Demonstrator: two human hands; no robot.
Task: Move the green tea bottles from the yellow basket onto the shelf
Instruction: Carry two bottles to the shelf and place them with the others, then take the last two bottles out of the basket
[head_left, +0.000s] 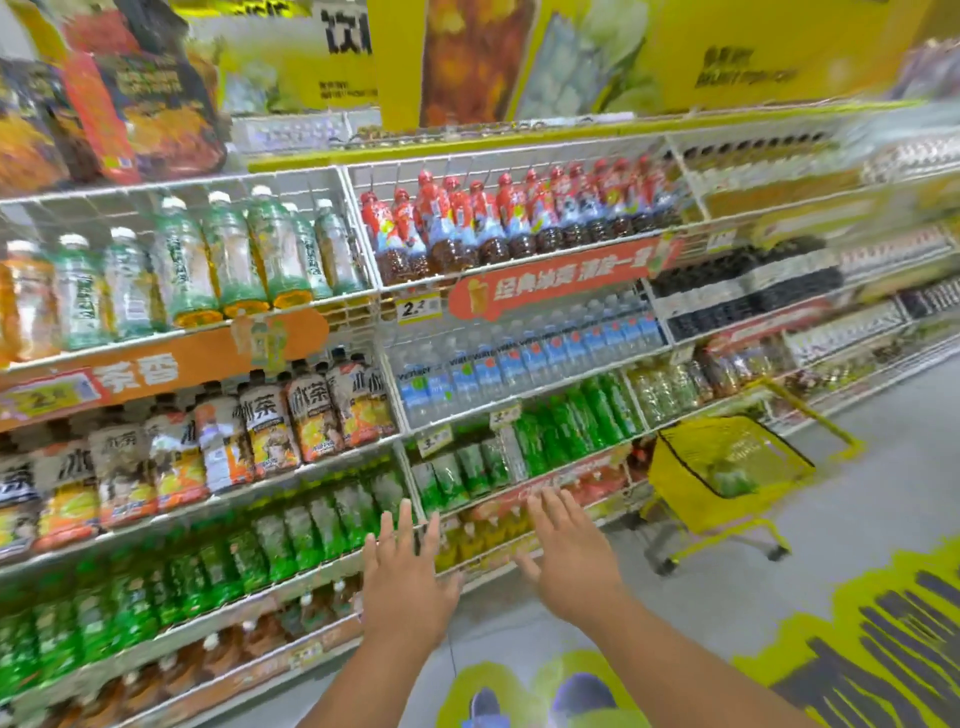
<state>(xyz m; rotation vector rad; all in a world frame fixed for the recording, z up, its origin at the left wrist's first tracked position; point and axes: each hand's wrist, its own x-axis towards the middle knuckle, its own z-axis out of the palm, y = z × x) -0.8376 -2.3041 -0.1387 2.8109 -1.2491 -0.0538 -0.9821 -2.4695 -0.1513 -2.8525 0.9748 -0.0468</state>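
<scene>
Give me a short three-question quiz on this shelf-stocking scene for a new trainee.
1. True or false: the left hand holds a bottle.
2. Where does the yellow basket stand relative to both hands? A) ahead and to the right, on the floor B) on the top shelf
3. Fill in: the bottles above the orange banner have ___ caps.

Key: 1 false, both it and the right hand are open and empty; 2 A; 3 red.

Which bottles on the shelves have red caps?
The dark drink bottles with red caps, in the upper wire compartment above the orange banner. The pale tea bottles to their left have white caps, and the water bottles below look clear.
</scene>
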